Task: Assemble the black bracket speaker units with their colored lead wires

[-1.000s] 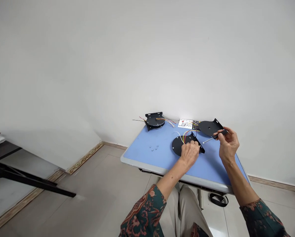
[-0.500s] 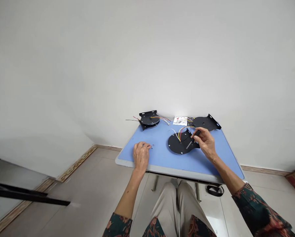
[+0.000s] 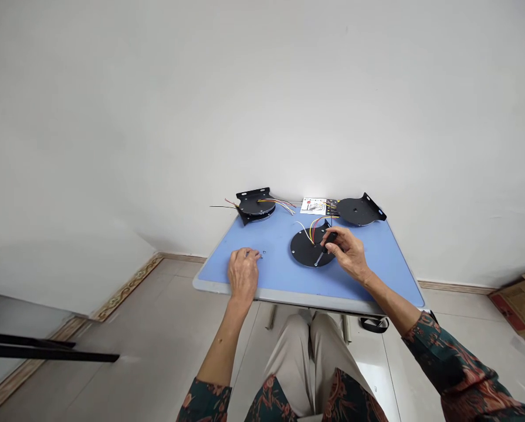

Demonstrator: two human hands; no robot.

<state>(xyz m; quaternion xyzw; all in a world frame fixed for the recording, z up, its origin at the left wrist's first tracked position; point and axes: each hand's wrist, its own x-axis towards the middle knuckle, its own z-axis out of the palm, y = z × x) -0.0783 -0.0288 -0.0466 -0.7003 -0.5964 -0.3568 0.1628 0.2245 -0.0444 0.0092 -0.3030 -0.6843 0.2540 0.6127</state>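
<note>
My right hand grips a screwdriver with a black handle and a metal shaft. Its tip points down at a screw near the front rim of a round black plate. Red, yellow and white wires rise from the plate's middle, and my right hand hides its right part. Left of the plate, my left hand rests on the blue tabletop with its fingers bent together. Small screws lie by its fingertips; whether one is pinched is hidden.
At the back left stands a double black disc assembly with a slotted bracket and loose wires. Another black plate with a bracket lies back right, beside a printed card. The wall is close behind the table. A cardboard box sits on the floor.
My right hand has brought the screwdriver tip left across the plate to the screw near its front rim. My left hand stays by the small screws. The camera view has shifted slightly.
</note>
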